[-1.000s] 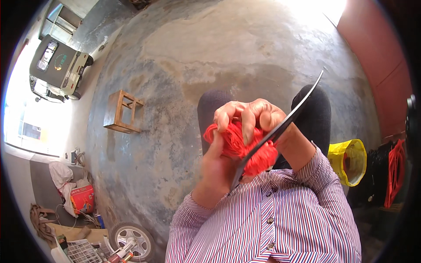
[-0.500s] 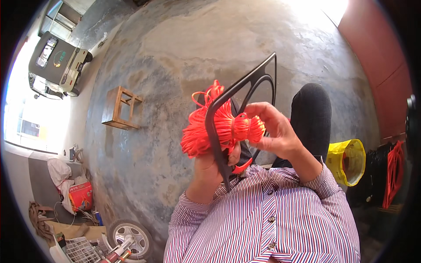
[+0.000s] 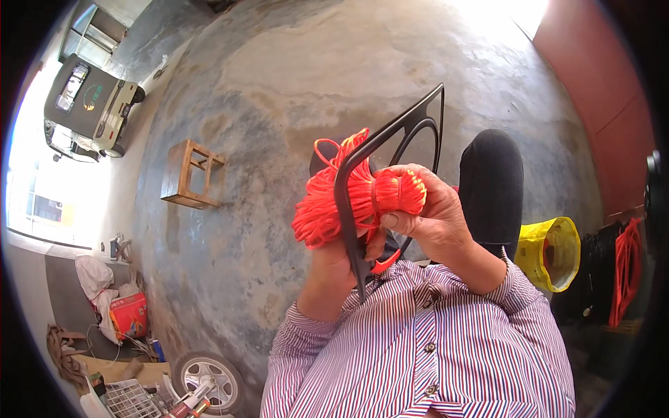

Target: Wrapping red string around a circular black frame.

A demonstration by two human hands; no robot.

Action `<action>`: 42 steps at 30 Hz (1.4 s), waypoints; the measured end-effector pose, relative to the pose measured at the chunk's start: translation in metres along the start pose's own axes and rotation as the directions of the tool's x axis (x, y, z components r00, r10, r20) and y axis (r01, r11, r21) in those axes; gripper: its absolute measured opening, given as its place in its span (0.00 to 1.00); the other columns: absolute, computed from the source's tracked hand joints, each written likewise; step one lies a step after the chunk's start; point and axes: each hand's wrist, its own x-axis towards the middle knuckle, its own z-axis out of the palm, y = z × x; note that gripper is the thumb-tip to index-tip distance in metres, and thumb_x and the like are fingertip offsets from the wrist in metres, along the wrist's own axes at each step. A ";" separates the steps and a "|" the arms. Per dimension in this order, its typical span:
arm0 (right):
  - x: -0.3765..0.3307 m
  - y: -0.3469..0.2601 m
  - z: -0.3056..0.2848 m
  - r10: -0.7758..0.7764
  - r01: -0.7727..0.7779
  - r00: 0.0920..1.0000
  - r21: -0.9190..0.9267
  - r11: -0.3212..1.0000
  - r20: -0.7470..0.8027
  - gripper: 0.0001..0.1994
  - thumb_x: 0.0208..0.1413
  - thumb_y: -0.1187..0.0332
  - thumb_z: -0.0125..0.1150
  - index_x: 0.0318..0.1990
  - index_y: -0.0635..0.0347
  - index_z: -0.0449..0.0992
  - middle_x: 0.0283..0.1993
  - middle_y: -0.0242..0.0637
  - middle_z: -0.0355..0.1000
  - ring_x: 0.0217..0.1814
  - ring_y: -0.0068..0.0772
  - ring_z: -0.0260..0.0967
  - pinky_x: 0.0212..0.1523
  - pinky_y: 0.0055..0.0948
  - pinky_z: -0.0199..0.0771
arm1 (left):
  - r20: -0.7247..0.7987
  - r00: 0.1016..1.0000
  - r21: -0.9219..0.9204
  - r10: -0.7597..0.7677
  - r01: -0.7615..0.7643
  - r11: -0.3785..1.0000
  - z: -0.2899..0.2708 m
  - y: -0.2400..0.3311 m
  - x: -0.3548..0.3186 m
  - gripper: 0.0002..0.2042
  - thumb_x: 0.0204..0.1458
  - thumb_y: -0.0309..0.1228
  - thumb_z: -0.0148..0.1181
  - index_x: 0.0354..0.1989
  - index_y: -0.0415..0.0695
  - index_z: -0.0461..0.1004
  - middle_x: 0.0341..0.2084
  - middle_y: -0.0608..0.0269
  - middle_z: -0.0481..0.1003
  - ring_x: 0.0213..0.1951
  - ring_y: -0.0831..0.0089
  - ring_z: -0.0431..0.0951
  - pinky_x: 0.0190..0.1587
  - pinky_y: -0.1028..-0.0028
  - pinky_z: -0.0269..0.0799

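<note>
Cord (image 3: 348, 198) bright orange, wound on black frame (image 3: 390, 139). Shirt (image 3: 432, 355) striped red, white and blue. Floor (image 3: 279, 90) mottled grey-brown. Left of frame: stool (image 3: 189, 174) plain brown wood. Right of frame: bucket (image 3: 550, 252) yellow, wall (image 3: 606, 76) dull red.

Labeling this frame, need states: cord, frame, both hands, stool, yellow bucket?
orange cord: bundled in a thick hank, wound round the frame.
black frame: held up, tilted, its lower tip near the shirt.
left hand: gripping frame and cord from below.
right hand: fingers closed on the cord.
wooden stool: upright on the floor.
yellow bucket: tipped on its side, mouth open.
</note>
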 end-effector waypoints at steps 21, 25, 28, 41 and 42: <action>-0.011 0.008 -0.062 0.357 -0.339 0.929 0.158 0.927 -0.099 0.23 0.61 0.56 0.64 0.53 0.64 0.71 0.43 0.32 0.73 0.43 0.22 0.71 0.47 0.25 0.74 | 0.092 0.995 -0.119 0.046 -0.035 0.992 -0.035 0.022 0.002 0.15 0.58 0.26 0.59 0.54 0.45 0.72 0.34 0.51 0.72 0.19 0.77 0.65 0.16 0.80 0.58; -0.013 0.033 -0.068 0.362 -0.372 0.928 -0.237 0.897 -0.089 0.21 0.55 0.56 0.70 0.45 0.64 0.75 0.34 0.31 0.73 0.37 0.20 0.69 0.39 0.26 0.73 | 0.142 0.990 -0.155 -0.004 0.027 0.987 -0.035 0.020 0.003 0.14 0.62 0.32 0.54 0.54 0.39 0.71 0.33 0.51 0.73 0.18 0.77 0.64 0.16 0.78 0.59; 0.000 0.026 -0.057 0.323 -0.306 0.941 -0.643 0.702 -0.095 0.25 0.51 0.50 0.71 0.42 0.65 0.76 0.30 0.43 0.75 0.34 0.33 0.74 0.37 0.33 0.74 | 0.249 0.963 -0.136 -0.098 0.135 0.981 -0.036 0.026 0.004 0.18 0.65 0.36 0.49 0.54 0.33 0.70 0.34 0.48 0.75 0.17 0.78 0.64 0.17 0.77 0.59; 0.054 0.031 -0.023 0.303 -0.263 0.953 0.520 0.812 0.010 0.17 0.53 0.65 0.72 0.46 0.62 0.73 0.41 0.32 0.75 0.42 0.23 0.73 0.46 0.25 0.76 | 0.077 0.986 0.183 -0.149 0.133 0.974 0.037 0.017 -0.009 0.21 0.63 0.33 0.56 0.60 0.32 0.67 0.42 0.50 0.76 0.27 0.75 0.73 0.29 0.79 0.69; 0.055 0.028 -0.022 0.328 -0.322 0.938 0.619 0.716 0.108 0.16 0.55 0.68 0.70 0.47 0.63 0.73 0.43 0.34 0.75 0.45 0.28 0.74 0.50 0.31 0.77 | 0.147 0.968 0.139 -0.203 0.183 0.973 0.037 0.014 -0.010 0.22 0.65 0.40 0.52 0.59 0.33 0.68 0.41 0.49 0.76 0.27 0.71 0.73 0.29 0.76 0.69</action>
